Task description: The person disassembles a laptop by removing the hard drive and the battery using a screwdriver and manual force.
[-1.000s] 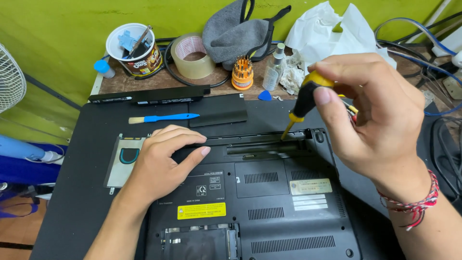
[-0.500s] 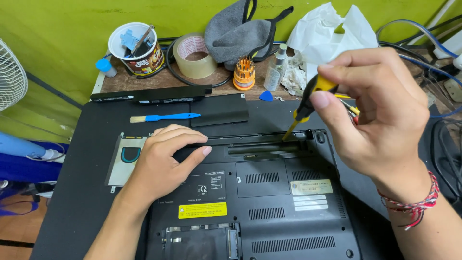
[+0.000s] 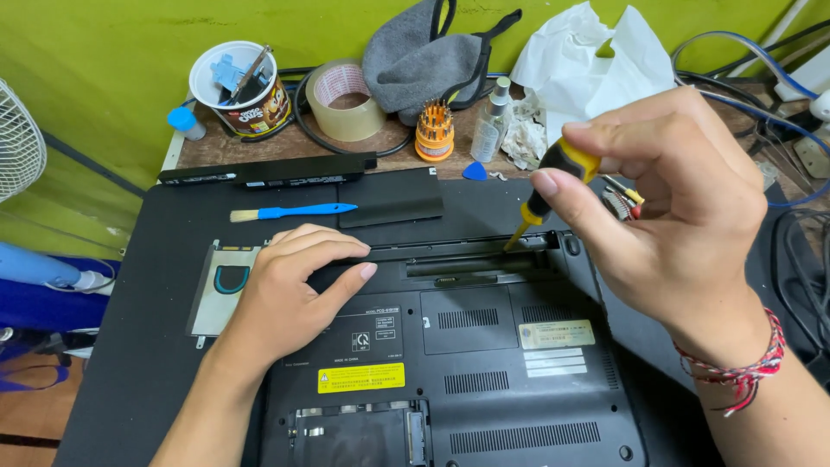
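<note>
A black laptop (image 3: pixel 467 363) lies upside down on a dark mat, its battery bay empty along the far edge. My left hand (image 3: pixel 290 290) rests flat on the laptop's near-left corner, fingers together, holding nothing. My right hand (image 3: pixel 670 207) grips a yellow-and-black screwdriver (image 3: pixel 553 177), tilted, with its tip down in the battery bay near the right end. A red string bracelet circles my right wrist.
A hard drive in a metal caddy (image 3: pixel 220 285) lies left of the laptop. Behind it are a blue brush (image 3: pixel 294 211), a black cover panel (image 3: pixel 389 201) and the long battery (image 3: pixel 268 170). The wooden shelf holds a tool cup (image 3: pixel 242 91), a tape roll (image 3: pixel 346 99), an orange bit holder (image 3: pixel 435 131), a spray bottle (image 3: pixel 491 121) and cables.
My right hand with the screwdriver has shifted slightly; the tip stays in the battery bay. My left hand has not moved.
</note>
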